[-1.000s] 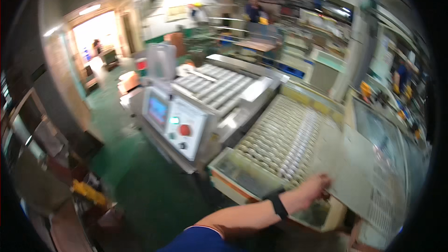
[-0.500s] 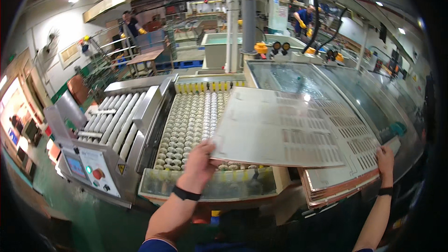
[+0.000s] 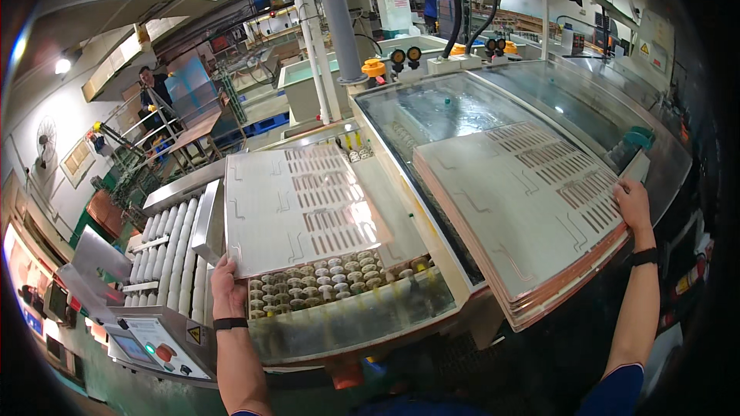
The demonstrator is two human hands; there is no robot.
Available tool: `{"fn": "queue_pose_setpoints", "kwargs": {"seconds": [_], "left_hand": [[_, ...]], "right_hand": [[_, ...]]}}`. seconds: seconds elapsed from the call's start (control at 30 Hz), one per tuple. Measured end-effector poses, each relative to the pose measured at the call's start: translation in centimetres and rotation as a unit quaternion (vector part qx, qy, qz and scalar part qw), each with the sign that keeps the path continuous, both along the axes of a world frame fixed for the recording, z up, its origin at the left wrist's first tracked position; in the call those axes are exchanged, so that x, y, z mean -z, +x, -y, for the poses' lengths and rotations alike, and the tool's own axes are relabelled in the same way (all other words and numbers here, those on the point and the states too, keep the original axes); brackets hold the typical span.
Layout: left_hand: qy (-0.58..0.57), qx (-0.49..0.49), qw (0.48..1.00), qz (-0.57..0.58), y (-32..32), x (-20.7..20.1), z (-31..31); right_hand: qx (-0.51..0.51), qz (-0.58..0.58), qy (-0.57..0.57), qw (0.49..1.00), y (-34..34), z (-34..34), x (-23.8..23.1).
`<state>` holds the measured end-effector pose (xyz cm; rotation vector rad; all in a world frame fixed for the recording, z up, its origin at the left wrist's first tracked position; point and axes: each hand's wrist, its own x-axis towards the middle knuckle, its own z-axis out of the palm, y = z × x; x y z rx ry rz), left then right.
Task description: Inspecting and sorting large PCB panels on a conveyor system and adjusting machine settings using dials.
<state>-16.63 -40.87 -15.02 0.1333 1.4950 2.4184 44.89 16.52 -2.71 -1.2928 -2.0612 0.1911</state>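
Observation:
My left hand [image 3: 227, 290] pinches the near left corner of a thin, pale panel [image 3: 266, 208] with copper-coloured slots and line patterns. This panel lies over the wheeled conveyor [image 3: 324, 285], hiding most of its wheels. A pale surface shows past its right edge; I cannot tell whether it is another sheet. To the right, a stack of similar copper-edged panels [image 3: 493, 208] rests on the glass-topped cover [image 3: 432, 104]. My right hand [image 3: 634, 204] is closed on the stack's right edge; how many sheets it grips is hidden.
Left of the conveyor stands a white roller section [image 3: 173, 250] with a control box [image 3: 158, 343] bearing a red button. A grey pipe [image 3: 339, 19] rises behind it. Yellow-capped fittings [image 3: 374, 68] and gauges stand at the back. Co-workers [image 3: 154, 85] are in the far background.
My left hand has carried the panel leftward from above the stack to over the conveyor. My right hand stays at the stack's right edge. The view has shifted right and tilted.

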Motion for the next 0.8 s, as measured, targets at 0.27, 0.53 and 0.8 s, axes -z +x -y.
{"fn": "queue_pose_setpoints", "kwargs": {"seconds": [0.27,0.53,0.8], "left_hand": [[-0.28,-0.06,0.957,0.045,-7.7,7.7,3.2],[-0.124,-0.1,0.982,0.106,-12.5,13.1,3.7],[-0.118,-0.095,0.981,0.12,-13.9,14.5,2.8]], "right_hand": [[-0.013,-0.012,-0.02,1.0,-0.3,0.4,-0.6],[-0.011,-0.024,-0.035,0.999,-0.5,0.5,-0.7],[-0.022,-0.015,-0.037,0.999,-0.2,-0.5,-0.3]]}}
